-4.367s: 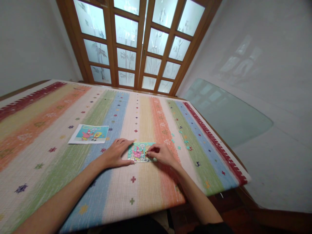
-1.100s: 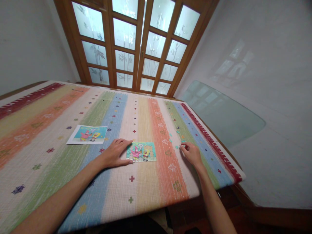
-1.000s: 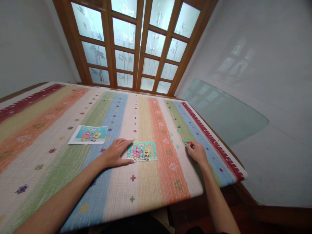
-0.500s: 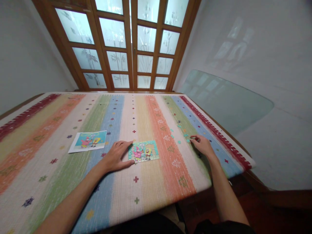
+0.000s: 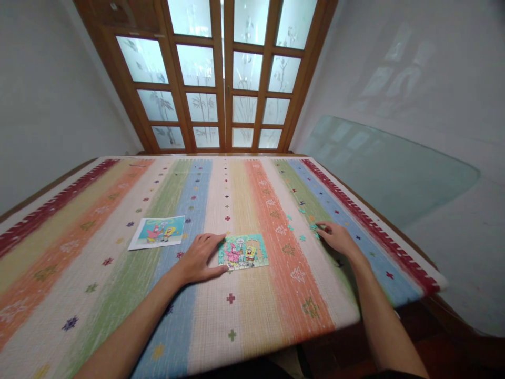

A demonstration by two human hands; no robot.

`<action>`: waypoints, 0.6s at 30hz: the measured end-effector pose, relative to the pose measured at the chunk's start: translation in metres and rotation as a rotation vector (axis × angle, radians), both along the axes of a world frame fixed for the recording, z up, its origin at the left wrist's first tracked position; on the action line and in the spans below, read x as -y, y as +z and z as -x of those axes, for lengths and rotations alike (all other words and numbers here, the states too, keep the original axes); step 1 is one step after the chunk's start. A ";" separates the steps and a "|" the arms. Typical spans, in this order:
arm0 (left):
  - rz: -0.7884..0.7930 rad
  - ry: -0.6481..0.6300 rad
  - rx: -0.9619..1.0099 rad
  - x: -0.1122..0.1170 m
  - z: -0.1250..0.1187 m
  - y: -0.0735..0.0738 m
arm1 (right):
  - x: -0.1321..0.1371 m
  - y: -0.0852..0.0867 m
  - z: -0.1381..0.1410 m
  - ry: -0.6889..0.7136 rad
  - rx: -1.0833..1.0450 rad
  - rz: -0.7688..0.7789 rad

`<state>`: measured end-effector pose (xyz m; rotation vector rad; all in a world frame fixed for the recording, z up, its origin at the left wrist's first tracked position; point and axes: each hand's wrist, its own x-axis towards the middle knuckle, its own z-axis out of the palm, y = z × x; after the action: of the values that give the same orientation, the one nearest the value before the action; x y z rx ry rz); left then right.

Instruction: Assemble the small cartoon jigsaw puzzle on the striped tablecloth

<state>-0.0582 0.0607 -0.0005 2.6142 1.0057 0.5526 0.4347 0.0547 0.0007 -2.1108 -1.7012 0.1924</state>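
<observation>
My left hand (image 5: 203, 258) lies spread on the cloth, thumb and fingertips touching the left corners of a partly assembled jigsaw puzzle (image 5: 244, 251) with cartoon figures. Tan backing shows in the puzzle's upper right part. To the right, the fingers of my right hand (image 5: 334, 238) are pinched at a teal puzzle piece (image 5: 314, 227); the fingertips partly hide it. Several loose teal pieces lie around it, among them one puzzle piece (image 5: 302, 238) nearer the puzzle. A printed reference picture (image 5: 158, 232) with the same cartoon figures lies left of my left hand.
A striped tablecloth (image 5: 221, 195) covers the table, whose front edge runs close to my body. Beyond the far edge stand wooden doors (image 5: 224, 105) with frosted panes. A glass panel (image 5: 382, 168) is at the wall on the right.
The view has shifted, so everything appears farther right and slightly lower. My right fingertips have moved slightly left onto the loose pieces. My left hand stays at the puzzle's left edge.
</observation>
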 end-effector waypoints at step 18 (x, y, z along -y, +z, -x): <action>-0.053 -0.005 -0.001 -0.002 0.002 -0.003 | 0.002 0.007 0.001 0.037 -0.126 -0.005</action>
<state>-0.0602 0.0628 -0.0037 2.6630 0.9975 0.5845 0.4334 0.0523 0.0075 -2.0197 -1.6662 0.3248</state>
